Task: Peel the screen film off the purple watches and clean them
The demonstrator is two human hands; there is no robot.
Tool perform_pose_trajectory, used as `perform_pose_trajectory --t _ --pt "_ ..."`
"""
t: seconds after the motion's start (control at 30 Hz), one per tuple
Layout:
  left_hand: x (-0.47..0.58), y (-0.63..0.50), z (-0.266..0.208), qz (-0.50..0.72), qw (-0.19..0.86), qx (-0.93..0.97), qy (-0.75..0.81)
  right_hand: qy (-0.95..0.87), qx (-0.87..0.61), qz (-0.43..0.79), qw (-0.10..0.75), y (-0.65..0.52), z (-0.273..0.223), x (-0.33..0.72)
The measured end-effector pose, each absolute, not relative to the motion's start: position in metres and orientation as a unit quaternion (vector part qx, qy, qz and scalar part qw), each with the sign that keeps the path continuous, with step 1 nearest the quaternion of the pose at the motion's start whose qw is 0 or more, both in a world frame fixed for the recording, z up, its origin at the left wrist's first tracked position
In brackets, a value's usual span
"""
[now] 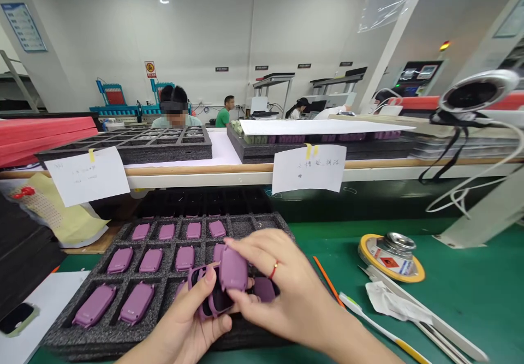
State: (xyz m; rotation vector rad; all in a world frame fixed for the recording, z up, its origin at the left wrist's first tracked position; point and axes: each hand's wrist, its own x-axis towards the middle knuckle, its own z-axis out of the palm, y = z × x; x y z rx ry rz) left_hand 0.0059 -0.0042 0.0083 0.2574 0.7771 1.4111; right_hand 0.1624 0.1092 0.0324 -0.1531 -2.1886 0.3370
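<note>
Green tabletop (462, 287), purple case (234, 268) in right hand (292, 287)

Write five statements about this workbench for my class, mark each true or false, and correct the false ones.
1. The right hand holds a purple case. True.
2. The left hand is empty. False: the left hand holds purple pieces with dark faces.
3. Two paper notes hang at the shelf's front edge. True.
4. The red ring is on the left hand. False: the ring is on the right hand.
5. A toothbrush-like tool lies right of the foam tray. True.
</note>
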Motion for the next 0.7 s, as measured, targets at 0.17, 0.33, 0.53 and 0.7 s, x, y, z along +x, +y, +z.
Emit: perform_pose_trajectory --t 0.17,0.33,0.53,0.7 --pt "0.011 -0.007 0.021 0.613 0.671 0.126 0.398 -0.833 -0.196 0.040 0.516 0.149 0.043 0.184" --pt "0.012 -0.008 0.027 0.616 0.657 0.120 0.418 -0.848 -0.267 0.091 0.448 0.192 0.016 0.185" --pt "0.002 -0.005 0.016 0.623 0.687 0.152 0.342 -0.889 -0.313 0.172 0.287 0.221 -0.023 0.176" --pt "-0.005 -0.005 0.005 0.620 0.711 0.156 0.293 -0.876 -0.344 0.205 0.268 0.213 -0.018 0.177"
